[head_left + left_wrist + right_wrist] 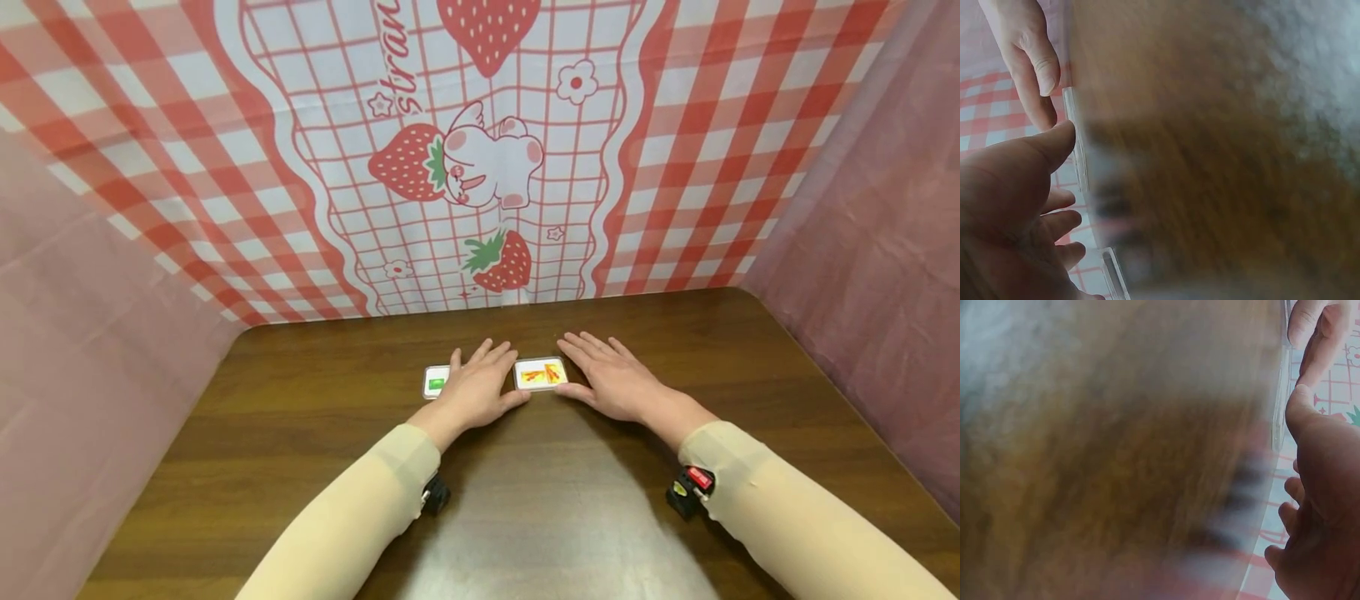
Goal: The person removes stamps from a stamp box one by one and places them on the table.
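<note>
Two white cards in clear cases lie side by side on the wooden table. The right card [531,366] carries an orange and yellow picture; the left card [435,382] shows a green shape and is partly hidden by my left hand [480,390]. That hand stretches forward between the two cards, fingers extended, its thumb near the right card's lower left corner. My right hand [617,382] is just right of the orange-pictured card, fingers extended and thumb tip at its lower right corner. In the left wrist view, the case edges [1077,150] show past the fingers.
A strawberry-patterned cloth [645,208] hangs behind the table's [300,467] far edge. Pink curtains [847,208] stand at both sides. Small black cameras [681,497] sit under the sleeve cuffs.
</note>
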Action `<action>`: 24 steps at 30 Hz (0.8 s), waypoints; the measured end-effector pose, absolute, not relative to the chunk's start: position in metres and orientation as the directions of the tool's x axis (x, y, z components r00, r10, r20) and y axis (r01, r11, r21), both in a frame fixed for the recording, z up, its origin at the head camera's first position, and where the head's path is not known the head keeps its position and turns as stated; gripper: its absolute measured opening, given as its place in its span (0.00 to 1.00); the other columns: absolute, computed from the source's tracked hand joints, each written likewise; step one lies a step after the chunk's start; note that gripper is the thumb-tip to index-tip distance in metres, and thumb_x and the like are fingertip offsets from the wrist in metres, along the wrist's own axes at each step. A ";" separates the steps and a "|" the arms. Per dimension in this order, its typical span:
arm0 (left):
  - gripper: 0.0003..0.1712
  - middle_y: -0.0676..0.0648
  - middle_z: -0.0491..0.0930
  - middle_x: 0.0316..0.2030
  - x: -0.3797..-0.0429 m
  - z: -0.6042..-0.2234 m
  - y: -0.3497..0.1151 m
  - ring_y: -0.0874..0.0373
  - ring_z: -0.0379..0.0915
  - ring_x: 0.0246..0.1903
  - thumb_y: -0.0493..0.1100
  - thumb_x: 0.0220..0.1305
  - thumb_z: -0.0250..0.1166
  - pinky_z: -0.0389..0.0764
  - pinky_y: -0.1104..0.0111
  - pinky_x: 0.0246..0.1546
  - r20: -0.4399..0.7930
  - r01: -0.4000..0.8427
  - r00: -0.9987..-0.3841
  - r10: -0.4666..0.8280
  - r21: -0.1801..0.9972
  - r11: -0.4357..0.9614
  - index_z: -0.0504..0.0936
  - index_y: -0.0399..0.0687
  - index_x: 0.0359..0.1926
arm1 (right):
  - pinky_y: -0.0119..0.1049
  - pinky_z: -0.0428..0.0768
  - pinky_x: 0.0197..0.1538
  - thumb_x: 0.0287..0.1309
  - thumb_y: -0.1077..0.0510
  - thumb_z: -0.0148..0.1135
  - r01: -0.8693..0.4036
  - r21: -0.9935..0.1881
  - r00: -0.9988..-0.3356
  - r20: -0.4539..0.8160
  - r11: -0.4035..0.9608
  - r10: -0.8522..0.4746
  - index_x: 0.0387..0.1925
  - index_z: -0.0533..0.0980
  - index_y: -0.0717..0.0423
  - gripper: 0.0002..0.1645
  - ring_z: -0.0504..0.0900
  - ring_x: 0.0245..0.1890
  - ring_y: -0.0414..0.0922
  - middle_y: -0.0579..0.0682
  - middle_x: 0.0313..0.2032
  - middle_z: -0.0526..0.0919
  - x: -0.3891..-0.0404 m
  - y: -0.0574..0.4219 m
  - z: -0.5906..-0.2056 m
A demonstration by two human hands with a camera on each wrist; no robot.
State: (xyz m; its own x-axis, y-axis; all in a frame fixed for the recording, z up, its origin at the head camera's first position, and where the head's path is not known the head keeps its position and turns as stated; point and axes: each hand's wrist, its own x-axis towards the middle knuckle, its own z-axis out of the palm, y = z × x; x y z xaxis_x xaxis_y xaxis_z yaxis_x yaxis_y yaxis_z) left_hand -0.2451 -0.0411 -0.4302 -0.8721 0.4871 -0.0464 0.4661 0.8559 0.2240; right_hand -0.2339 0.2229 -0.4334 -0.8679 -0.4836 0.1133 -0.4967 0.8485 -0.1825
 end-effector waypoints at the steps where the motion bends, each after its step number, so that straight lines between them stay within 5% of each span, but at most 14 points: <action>1: 0.46 0.49 0.57 0.86 -0.245 -0.430 -0.041 0.47 0.44 0.86 0.70 0.80 0.61 0.46 0.31 0.80 -0.050 0.464 -0.873 0.485 0.224 0.857 0.65 0.54 0.86 | 0.72 0.57 0.79 0.78 0.35 0.66 -0.496 -0.188 -0.869 0.107 0.848 -0.484 0.83 0.65 0.61 0.49 0.61 0.83 0.64 0.63 0.82 0.64 -0.234 0.223 -0.433; 24: 0.41 0.48 0.59 0.85 -0.245 -0.430 -0.041 0.47 0.47 0.86 0.66 0.81 0.63 0.48 0.32 0.80 -0.064 0.462 -0.872 0.486 0.224 0.858 0.70 0.54 0.83 | 0.70 0.59 0.78 0.78 0.40 0.67 -0.526 -0.225 -0.850 0.105 0.820 -0.516 0.77 0.72 0.63 0.41 0.63 0.81 0.65 0.64 0.80 0.67 -0.235 0.220 -0.442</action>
State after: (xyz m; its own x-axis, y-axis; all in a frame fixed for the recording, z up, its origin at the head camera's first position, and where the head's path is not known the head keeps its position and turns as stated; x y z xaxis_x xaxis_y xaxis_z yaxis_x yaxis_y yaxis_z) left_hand -0.2452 -0.0413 -0.4304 -0.8716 0.4861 -0.0636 0.4622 0.8581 0.2236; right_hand -0.2355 0.2199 -0.4416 -0.8498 -0.5164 0.1054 -0.5262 0.8200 -0.2252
